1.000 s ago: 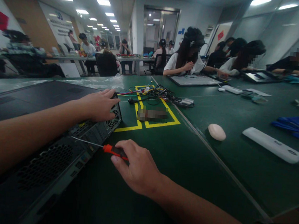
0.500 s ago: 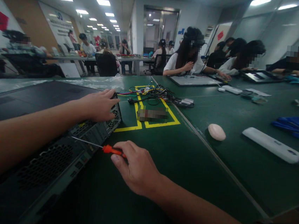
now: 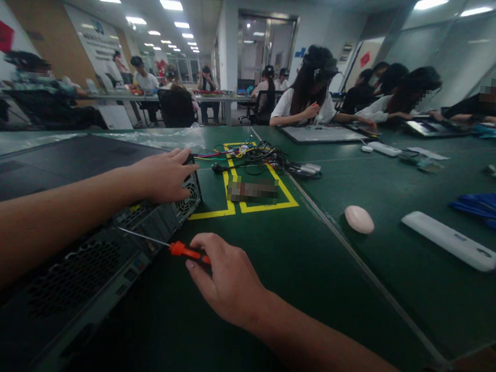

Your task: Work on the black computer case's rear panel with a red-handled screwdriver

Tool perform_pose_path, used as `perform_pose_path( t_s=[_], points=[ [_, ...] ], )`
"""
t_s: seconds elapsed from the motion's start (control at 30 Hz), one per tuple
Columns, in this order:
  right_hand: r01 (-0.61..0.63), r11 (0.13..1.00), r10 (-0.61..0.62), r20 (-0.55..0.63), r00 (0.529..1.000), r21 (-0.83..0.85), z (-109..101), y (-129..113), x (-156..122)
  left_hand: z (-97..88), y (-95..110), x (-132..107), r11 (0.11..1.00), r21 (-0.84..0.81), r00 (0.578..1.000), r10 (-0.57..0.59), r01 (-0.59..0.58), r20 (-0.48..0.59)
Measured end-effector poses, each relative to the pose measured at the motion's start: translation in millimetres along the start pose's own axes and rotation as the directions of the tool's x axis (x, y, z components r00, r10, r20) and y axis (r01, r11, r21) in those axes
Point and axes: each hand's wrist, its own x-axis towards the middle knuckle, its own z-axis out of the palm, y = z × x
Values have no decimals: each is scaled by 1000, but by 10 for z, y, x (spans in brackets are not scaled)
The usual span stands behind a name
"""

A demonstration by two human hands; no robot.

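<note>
Head view: I have the computer case lying at the left of the bench, broad panel uppermost. The screwdriver reaches its rear panel, above the honeycomb vent; tip contact with a screw cannot be resolved.

Hands: the right hand grasps the screwdriver handle. The left hand is unclenched, palm down on the case's edge near the fan grille, clasping nothing.

Status: the broad panel is in place, so I judge the work to be at the fastener stage, with opening the case not yet done. I cannot determine how many screws are out.

Beyond the case, a cable bundle lies across the yellow tape; whether its coloured wires join the case is hidden. Further right, a pale rounded object and a white strip lie well apart.
</note>
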Motion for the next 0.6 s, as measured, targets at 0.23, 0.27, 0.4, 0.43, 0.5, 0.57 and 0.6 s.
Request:
perform_pose_path(
  t_s=[0.23,0.27,0.4,0.43,0.5,0.57,0.6],
  points=[
    [12,1000,-12,5,1000,-8,-9,3,-1,28,-13,4,999,-44,1000,-14,13,-23],
    [11,1000,-11,3,1000,-9,-9,2,-2,25,-11,2,999,-51,1000,-15,14,-24],
    [6,1000,-6,-3,1000,-6,-8,-4,-7,1,4,-5,999,-45,1000,-25,25,-16],
    [4,1000,-4,-2,1000,-6,-7,-4,-7,-6,7,-6,999,-37,1000,-24,24,-7],
    [4,1000,-4,1,1000,-6,-4,-2,-8,-15,12,-6,1000,-23,1000,-15,15,10],
    [10,1000,-10,1,1000,-12,0,4,-8,-18,14,-5,1000,-12,1000,-12,12,19],
    [14,1000,-14,-1,1000,-17,2,8,-9,-17,14,-4,1000,-8,1000,-11,12,19]
  ],
)
